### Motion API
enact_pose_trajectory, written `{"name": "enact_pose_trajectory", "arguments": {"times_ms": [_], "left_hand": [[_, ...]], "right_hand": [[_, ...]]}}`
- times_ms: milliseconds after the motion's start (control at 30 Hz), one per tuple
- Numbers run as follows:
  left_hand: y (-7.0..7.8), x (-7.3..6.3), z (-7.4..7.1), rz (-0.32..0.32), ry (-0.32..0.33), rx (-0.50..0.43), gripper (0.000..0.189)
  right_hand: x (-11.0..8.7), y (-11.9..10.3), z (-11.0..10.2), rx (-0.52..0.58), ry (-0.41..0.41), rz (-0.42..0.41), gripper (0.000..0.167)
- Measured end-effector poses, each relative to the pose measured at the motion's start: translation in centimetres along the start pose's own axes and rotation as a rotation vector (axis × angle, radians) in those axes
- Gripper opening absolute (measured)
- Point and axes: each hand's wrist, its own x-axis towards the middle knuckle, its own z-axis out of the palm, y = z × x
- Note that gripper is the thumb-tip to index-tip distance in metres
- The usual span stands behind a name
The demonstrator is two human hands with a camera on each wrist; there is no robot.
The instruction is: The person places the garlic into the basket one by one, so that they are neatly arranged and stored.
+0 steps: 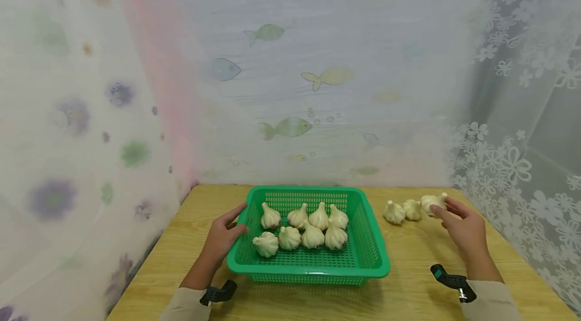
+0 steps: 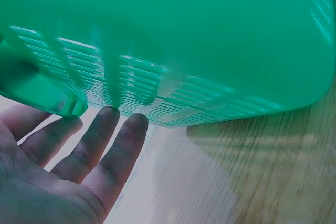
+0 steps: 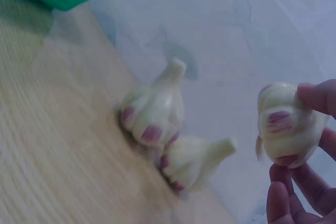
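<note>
In the head view, a green plastic basket [image 1: 313, 270] stands on the table with several garlic bulbs [image 1: 313, 235] inside. My left hand [image 1: 222, 232] is at the basket's left side, fingertips at the rim. Its fingers [image 2: 94, 145] extend toward the slotted wall in the left wrist view. To the right of the basket, my right hand [image 1: 467, 227] pinches a garlic bulb [image 1: 431, 203] between thumb and fingers. That bulb [image 3: 289, 124] shows purple patches in the right wrist view. Close to it are two more garlic bulbs [image 1: 394, 212] on the table.
The wooden table [image 1: 408, 255] reaches back to a curtain [image 1: 290, 99] printed with fish. Patterned sheets hang at the left and right sides. A black wrist mount is worn on each forearm.
</note>
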Motion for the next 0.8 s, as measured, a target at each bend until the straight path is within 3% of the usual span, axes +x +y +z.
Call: {"name": "enact_pose_trajectory", "arguments": {"times_ms": [400,800], "left_hand": [[-0.1,-0.1,-0.1,0.002,0.003,-0.001,0.065],[-0.2,0.1,0.0,-0.002,0.017,0.010,0.066]], "right_hand": [[-1.2,-3.3,0.6,0.050,-0.025,-0.116,0.079],[-1.4,-4.2,2.1,-0.057,-0.081,-0.201,0.079]]}}
